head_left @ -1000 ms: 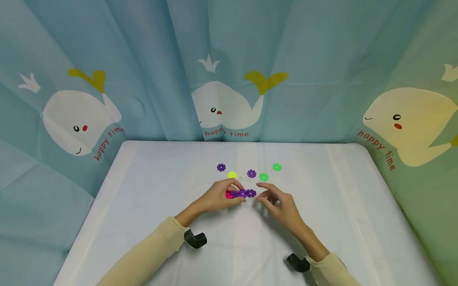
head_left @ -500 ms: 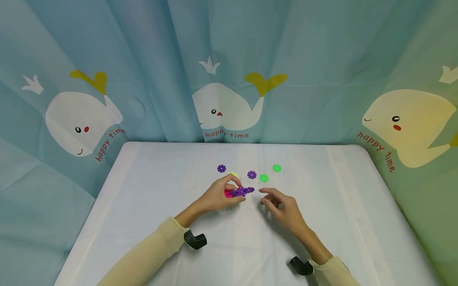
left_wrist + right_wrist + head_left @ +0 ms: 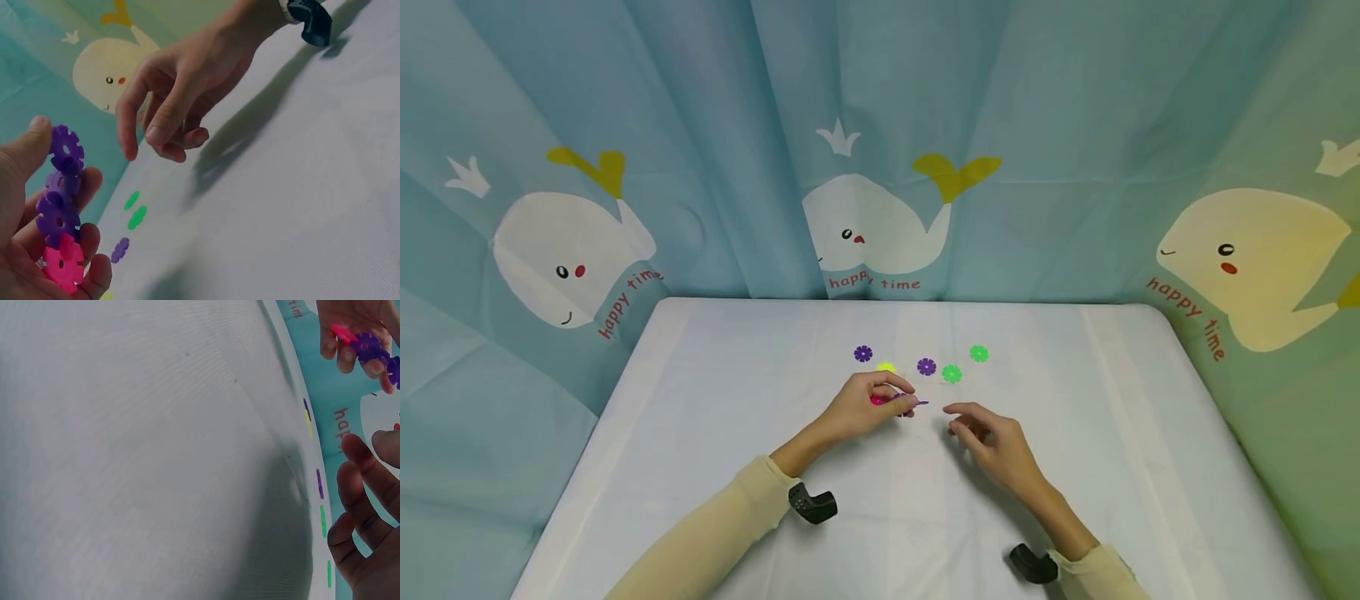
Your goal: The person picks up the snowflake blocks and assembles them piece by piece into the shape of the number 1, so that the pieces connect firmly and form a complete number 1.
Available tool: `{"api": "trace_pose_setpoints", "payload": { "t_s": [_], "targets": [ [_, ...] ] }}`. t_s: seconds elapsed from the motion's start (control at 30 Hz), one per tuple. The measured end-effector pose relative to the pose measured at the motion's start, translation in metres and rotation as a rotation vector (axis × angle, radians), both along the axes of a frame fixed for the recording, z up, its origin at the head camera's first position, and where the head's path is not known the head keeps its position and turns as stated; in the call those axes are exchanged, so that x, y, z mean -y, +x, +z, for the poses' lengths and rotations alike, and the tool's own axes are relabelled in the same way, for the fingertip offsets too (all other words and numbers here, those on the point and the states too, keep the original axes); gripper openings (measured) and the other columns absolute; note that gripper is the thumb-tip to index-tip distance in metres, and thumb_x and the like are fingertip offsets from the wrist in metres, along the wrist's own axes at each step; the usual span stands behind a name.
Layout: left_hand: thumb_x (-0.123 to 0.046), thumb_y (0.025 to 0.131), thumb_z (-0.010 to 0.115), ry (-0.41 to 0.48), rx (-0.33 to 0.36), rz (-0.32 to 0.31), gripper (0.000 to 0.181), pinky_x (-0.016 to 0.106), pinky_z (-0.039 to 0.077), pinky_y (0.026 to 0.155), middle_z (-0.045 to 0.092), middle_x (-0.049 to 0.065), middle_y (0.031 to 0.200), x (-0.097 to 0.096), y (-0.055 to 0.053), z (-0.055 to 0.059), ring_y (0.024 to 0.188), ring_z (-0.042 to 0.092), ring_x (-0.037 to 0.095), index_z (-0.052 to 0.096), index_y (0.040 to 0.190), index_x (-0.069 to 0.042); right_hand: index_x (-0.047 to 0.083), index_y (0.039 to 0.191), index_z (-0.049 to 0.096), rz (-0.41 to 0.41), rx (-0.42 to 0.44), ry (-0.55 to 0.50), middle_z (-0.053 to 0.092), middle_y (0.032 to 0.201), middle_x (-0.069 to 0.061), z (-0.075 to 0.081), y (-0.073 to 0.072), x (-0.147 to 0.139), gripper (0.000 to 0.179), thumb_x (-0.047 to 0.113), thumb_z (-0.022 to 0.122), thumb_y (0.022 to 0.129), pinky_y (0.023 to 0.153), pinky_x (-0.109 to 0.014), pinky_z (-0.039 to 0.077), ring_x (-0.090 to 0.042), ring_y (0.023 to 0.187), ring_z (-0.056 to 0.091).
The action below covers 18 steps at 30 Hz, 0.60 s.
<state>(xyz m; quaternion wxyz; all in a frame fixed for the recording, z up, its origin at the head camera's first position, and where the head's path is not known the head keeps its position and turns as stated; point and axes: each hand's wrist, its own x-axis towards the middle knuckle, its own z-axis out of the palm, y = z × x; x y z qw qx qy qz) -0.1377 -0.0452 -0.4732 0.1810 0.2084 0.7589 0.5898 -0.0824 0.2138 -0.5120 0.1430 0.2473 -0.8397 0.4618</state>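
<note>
My left hand holds a chain of interlocking snowflake discs above the table. In the left wrist view, three purple discs join end to end, with a pink disc at the bottom by the palm. The thumb presses at the top purple disc, and the other fingers curl behind the chain. From the head view the chain is mostly hidden by fingers, its far purple tip seen edge-on. A short gap to the right, my right hand hovers with loosely bent fingers and nothing in them.
Loose discs lie on the white table beyond the hands: a purple one, a yellow one partly behind the left hand, another purple, and two green discs. A whale-print curtain surrounds the table's back and sides.
The left hand has turned the chain from face-up to nearly edge-on, its thumb now across it. The right hand has drawn slightly back to the right and toward the body.
</note>
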Motion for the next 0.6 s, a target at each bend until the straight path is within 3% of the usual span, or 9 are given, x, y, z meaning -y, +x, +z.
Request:
{"api": "trace_pose_setpoints", "payload": {
  "t_s": [0.13, 0.3, 0.6],
  "targets": [
    [-0.027, 0.092, 0.08, -0.017, -0.007, 0.006, 0.035, 0.03, 0.045, 0.075, 0.077, 0.005, 0.093, 0.001, 0.001, 0.001, 0.088, 0.061, 0.016, 0.074, 0.117, -0.003, 0.003, 0.111, 0.073, 0.004, 0.007, 0.004, 0.075, 0.082, -0.003, -0.001, 0.0, -0.001, 0.023, -0.007, 0.073, 0.091, 0.052, -0.018, 0.043, -0.005, 0.057, 0.053],
    [-0.028, 0.086, 0.086, -0.068, -0.046, -0.008, 0.036, 0.03, 0.05, 0.077, 0.074, -0.007, 0.099, 0.003, 0.002, 0.002, 0.094, 0.063, 0.014, 0.077, 0.114, -0.008, 0.003, 0.111, 0.073, 0.002, 0.028, 0.024, 0.074, 0.082, -0.004, 0.001, -0.005, -0.003, 0.022, -0.007, 0.072, 0.091, 0.052, -0.02, 0.044, -0.006, 0.058, 0.053],
    [-0.026, 0.087, 0.086, -0.064, -0.07, -0.063, 0.028, 0.029, 0.053, 0.074, 0.075, -0.01, 0.103, 0.008, 0.003, 0.003, 0.092, 0.063, 0.015, 0.08, 0.111, -0.015, 0.004, 0.117, 0.072, -0.03, 0.179, 0.061, 0.076, 0.087, -0.008, 0.01, -0.029, -0.012, 0.022, -0.001, 0.069, 0.097, 0.057, -0.026, 0.05, -0.021, 0.063, 0.064]
  ]
}}
